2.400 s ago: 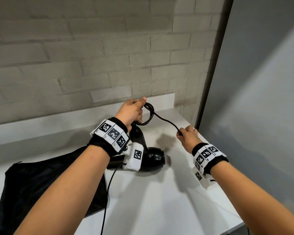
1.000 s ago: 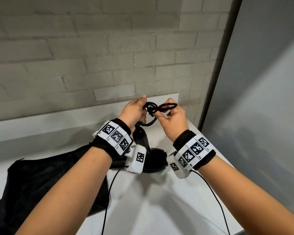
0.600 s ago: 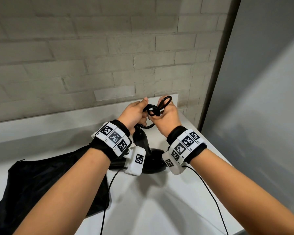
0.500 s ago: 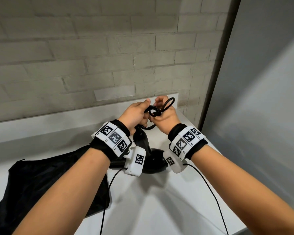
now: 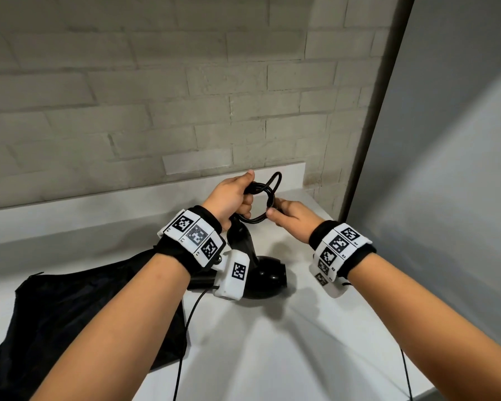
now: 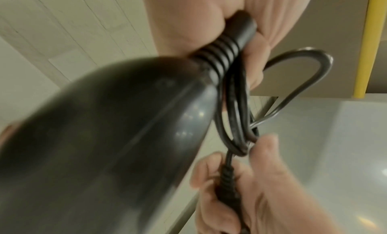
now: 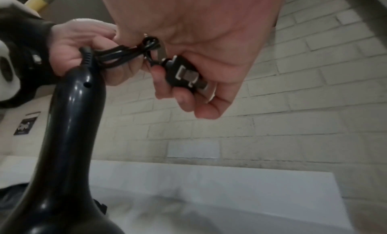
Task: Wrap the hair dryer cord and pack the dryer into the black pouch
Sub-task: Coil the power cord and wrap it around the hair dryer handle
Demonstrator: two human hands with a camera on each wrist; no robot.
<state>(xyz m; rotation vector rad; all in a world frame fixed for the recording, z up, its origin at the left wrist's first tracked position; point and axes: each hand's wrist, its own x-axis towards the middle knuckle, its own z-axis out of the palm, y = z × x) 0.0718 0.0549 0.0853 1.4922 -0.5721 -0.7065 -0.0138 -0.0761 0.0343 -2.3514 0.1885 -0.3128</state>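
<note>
A glossy black hair dryer [image 5: 265, 277] stands on its barrel on the white counter [image 5: 272, 357], handle up. My left hand [image 5: 233, 195] grips the top of the handle [image 7: 69, 121] together with the coiled black cord [image 5: 268, 193] at the ribbed strain relief [image 6: 226, 50]. My right hand [image 5: 289, 217] pinches the cord's end and holds the plug [image 7: 184, 75] in its curled fingers, just right of the coil. A loop of cord [image 6: 303, 77] sticks out beyond my left fingers. The black pouch [image 5: 70, 319] lies flat at the left of the counter.
A grey brick wall [image 5: 156, 96] rises behind the counter's low white backsplash [image 5: 99, 206]. A grey panel [image 5: 460, 169] closes the right side. Thin black wrist-camera cables [image 5: 185, 342] hang from my wrists over the counter's front.
My right hand brought the free cord end from the right up to my left hand and wound it round the coil. It now sits lower and to the right, holding the plug.
</note>
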